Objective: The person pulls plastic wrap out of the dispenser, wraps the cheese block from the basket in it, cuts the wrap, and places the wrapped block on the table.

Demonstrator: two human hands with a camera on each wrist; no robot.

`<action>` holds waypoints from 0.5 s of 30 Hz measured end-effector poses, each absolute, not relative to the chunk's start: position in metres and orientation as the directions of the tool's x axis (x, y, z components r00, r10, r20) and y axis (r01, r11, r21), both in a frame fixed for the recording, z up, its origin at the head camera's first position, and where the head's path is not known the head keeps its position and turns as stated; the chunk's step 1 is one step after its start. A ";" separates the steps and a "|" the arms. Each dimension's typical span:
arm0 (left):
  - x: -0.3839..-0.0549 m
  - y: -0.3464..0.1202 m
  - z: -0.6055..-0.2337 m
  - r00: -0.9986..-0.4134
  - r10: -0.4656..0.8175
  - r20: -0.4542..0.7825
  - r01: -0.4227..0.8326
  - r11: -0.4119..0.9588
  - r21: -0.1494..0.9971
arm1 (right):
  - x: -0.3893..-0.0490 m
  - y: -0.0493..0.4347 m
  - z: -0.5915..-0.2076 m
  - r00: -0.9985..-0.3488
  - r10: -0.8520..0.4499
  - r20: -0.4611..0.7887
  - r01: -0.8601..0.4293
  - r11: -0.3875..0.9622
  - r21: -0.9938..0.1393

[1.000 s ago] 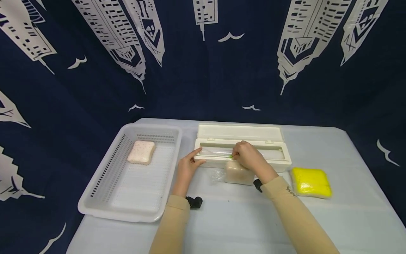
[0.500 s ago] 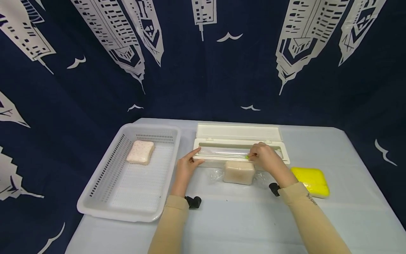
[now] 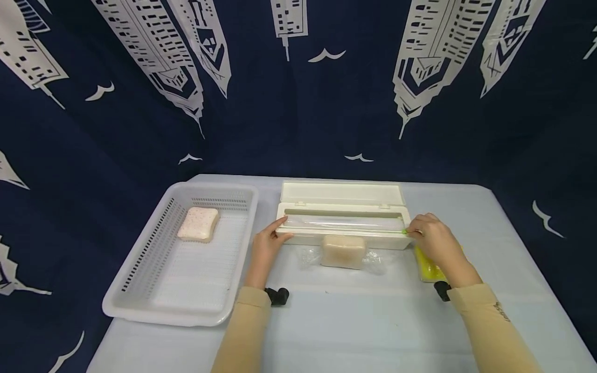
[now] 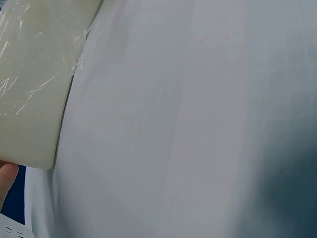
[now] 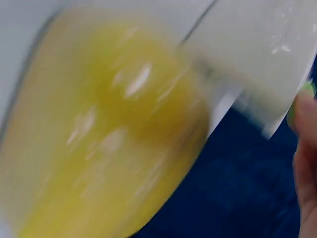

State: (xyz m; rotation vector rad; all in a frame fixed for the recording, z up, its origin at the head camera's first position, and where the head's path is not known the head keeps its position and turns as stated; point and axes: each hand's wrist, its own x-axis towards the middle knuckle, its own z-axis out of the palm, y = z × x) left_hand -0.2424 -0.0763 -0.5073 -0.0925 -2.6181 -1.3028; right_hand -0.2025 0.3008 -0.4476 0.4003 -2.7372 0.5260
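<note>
An off-white cling film dispenser (image 3: 298, 237) lies with its lid folded back and a roll of clear film (image 3: 342, 223) inside. My left hand (image 3: 265, 254) holds its left end, thumb at the front and fingers on top. In the left wrist view a fingertip (image 4: 7, 179) shows at the dispenser's corner. My right hand (image 3: 436, 241) pinches a small green slide cutter (image 3: 404, 231) at the dispenser's right end. Directly in front sits a beige rounded block (image 3: 344, 252), with crumpled film (image 3: 375, 261) spread on both sides. Under my right wrist lies a yellow film-wrapped block (image 5: 124, 124).
To the left stands a white perforated basket (image 3: 112, 305) holding a pale, speckled, square block (image 3: 198, 224). A white cloth (image 3: 350, 321) covers the table, and a dark blue patterned curtain (image 3: 261, 114) hangs behind it.
My right hand has slid the green cutter rightward along the dispenser's front edge, from its middle to its right end. The left hand has kept its hold on the left end.
</note>
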 end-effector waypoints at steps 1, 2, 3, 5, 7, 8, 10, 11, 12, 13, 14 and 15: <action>-0.242 -0.077 -0.507 -0.975 -0.050 0.217 0.144 0.601 0.786 | -0.202 0.304 -0.448 -0.911 -0.204 0.359 -0.320 0.898 -0.302; -0.242 -0.078 -0.507 -0.974 -0.060 0.218 0.139 0.600 0.788 | -0.201 0.306 -0.448 -0.914 -0.199 0.355 -0.311 0.903 -0.296; -0.242 -0.078 -0.507 -0.973 -0.068 0.221 0.136 0.603 0.786 | -0.201 0.307 -0.449 -0.915 -0.199 0.351 -0.309 0.905 -0.292; -0.242 -0.079 -0.506 -0.973 -0.079 0.218 0.128 0.602 0.788 | -0.201 0.307 -0.450 -0.915 -0.206 0.348 -0.314 0.904 -0.290; -0.243 -0.079 -0.506 -0.975 -0.069 0.213 0.129 0.605 0.786 | -0.198 0.305 -0.451 -0.909 -0.188 0.371 -0.304 0.909 -0.284; -0.243 -0.078 -0.506 -0.976 -0.058 0.210 0.132 0.607 0.784 | -0.196 0.304 -0.453 -0.902 -0.178 0.394 -0.301 0.913 -0.276; -0.242 -0.077 -0.506 -0.980 -0.038 0.195 0.133 0.604 0.786 | -0.190 0.300 -0.456 -0.879 -0.160 0.450 -0.300 0.918 -0.261; -0.241 -0.076 -0.506 -0.982 -0.028 0.188 0.133 0.604 0.785 | -0.186 0.298 -0.458 -0.866 -0.146 0.478 -0.298 0.919 -0.259; -0.240 -0.075 -0.506 -0.983 -0.020 0.181 0.133 0.602 0.787 | -0.183 0.295 -0.460 -0.849 -0.137 0.510 -0.300 0.919 -0.254; -0.239 -0.075 -0.506 -0.985 -0.016 0.174 0.130 0.600 0.789 | -0.179 0.292 -0.462 -0.833 -0.130 0.538 -0.305 0.919 -0.250; -0.238 -0.074 -0.507 -0.985 -0.012 0.170 0.129 0.598 0.791 | -0.176 0.289 -0.463 -0.821 -0.127 0.557 -0.310 0.918 -0.248; -0.237 -0.073 -0.506 -0.986 -0.010 0.169 0.130 0.594 0.794 | -0.174 0.285 -0.465 -0.811 -0.125 0.572 -0.318 0.914 -0.250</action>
